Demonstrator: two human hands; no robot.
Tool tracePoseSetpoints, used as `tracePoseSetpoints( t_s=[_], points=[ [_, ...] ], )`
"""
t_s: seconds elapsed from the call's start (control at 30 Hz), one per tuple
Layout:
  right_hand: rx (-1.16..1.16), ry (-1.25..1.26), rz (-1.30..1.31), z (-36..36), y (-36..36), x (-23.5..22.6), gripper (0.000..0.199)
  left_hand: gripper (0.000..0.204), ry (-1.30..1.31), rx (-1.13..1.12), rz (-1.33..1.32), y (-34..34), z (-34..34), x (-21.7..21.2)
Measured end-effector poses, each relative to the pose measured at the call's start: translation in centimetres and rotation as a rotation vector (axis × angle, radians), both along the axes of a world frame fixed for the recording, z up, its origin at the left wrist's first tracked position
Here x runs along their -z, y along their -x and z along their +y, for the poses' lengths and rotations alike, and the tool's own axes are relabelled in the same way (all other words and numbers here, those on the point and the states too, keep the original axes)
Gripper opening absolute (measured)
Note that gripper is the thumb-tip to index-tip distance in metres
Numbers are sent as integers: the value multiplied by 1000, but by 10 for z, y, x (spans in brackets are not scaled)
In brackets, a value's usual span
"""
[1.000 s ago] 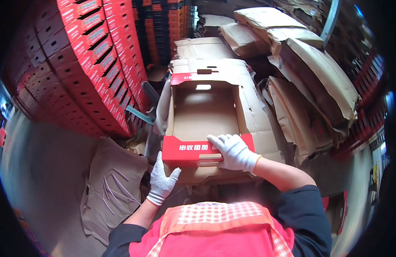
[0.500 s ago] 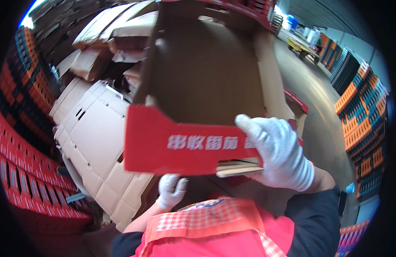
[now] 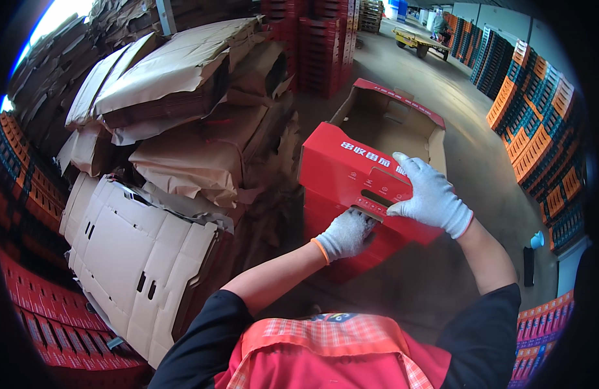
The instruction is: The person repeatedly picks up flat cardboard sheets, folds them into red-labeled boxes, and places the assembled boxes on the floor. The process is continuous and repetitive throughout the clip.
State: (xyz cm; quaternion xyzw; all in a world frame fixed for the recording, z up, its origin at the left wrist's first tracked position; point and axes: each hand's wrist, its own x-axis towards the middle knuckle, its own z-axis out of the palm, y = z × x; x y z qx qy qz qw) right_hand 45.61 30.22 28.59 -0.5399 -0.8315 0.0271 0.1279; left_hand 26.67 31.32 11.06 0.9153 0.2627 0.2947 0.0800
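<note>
An open-topped red cardboard box (image 3: 325, 159), brown inside, sits ahead of me on top of more red boxes (image 3: 319, 214). My right hand (image 3: 435, 200), in a pale knitted glove, grips the right part of its front panel. Its thumb lies near the oval handle hole, and another finger reaches the upper edge. My left hand (image 3: 347, 235), in a similar glove with an orange cuff, is at the lower front of the same box. Its fingers are curled at the panel's bottom edge, their tips partly hidden.
To the left lie flat cardboard blanks (image 3: 128, 253) and paper-wrapped bundles (image 3: 163, 91). Red box stacks stand at the far middle (image 3: 319, 55) and lower left (image 3: 59, 324). Orange and dark crates (image 3: 533, 129) line the right. A yellow cart (image 3: 419, 42) stands farther off.
The red box has gone from close in front of me, held up by my right hand, to the stack farther right. My left hand has come forward from near my body to its front.
</note>
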Motion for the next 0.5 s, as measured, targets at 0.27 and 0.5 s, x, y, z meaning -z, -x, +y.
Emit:
tracePoseSetpoints(
  t_s=[0.27, 0.5],
  points=[
    [-43, 43, -51, 43, -4, 37, 97, 45, -87, -30, 36, -1, -3, 1],
    [-24, 28, -23, 31, -10, 61, 95, 51, -9, 288, -51, 49, -35, -58]
  ],
)
